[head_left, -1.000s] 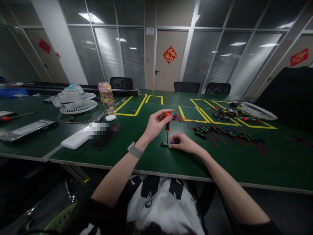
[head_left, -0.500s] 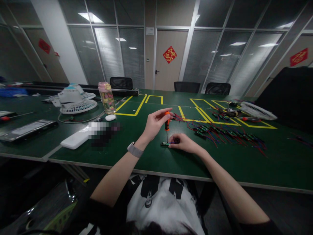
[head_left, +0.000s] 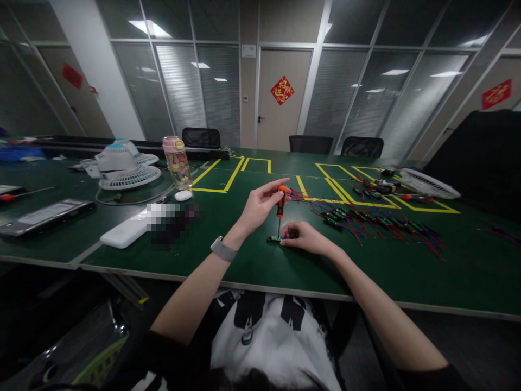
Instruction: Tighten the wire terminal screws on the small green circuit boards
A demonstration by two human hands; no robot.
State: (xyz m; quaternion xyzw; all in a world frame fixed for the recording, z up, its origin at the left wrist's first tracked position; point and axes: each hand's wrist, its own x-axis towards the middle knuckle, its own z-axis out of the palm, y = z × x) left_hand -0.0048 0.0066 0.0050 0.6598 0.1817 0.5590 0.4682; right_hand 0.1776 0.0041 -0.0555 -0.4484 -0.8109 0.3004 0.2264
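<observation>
An orange and black screwdriver (head_left: 280, 206) stands nearly upright over a small green circuit board (head_left: 274, 239) on the table. My left hand (head_left: 259, 205) is closed on the top of its handle, the index finger stretched out. The shaft runs down to the board; whether the tip sits in a screw is too small to see. My right hand (head_left: 304, 238) pinches the right end of the board against the table, and its fingers hide that end along with some dark wires.
Several wired green boards (head_left: 378, 220) lie in a row to the right. A white fan (head_left: 429, 183) is behind them. On the left are a pink-lidded bottle (head_left: 178, 163), a white case (head_left: 183, 195), a long white device (head_left: 126, 231), and a hard drive (head_left: 49, 217).
The screwdriver's handle has tipped slightly to the right, and my left hand has shifted a little the same way. My right hand and the board stay in place.
</observation>
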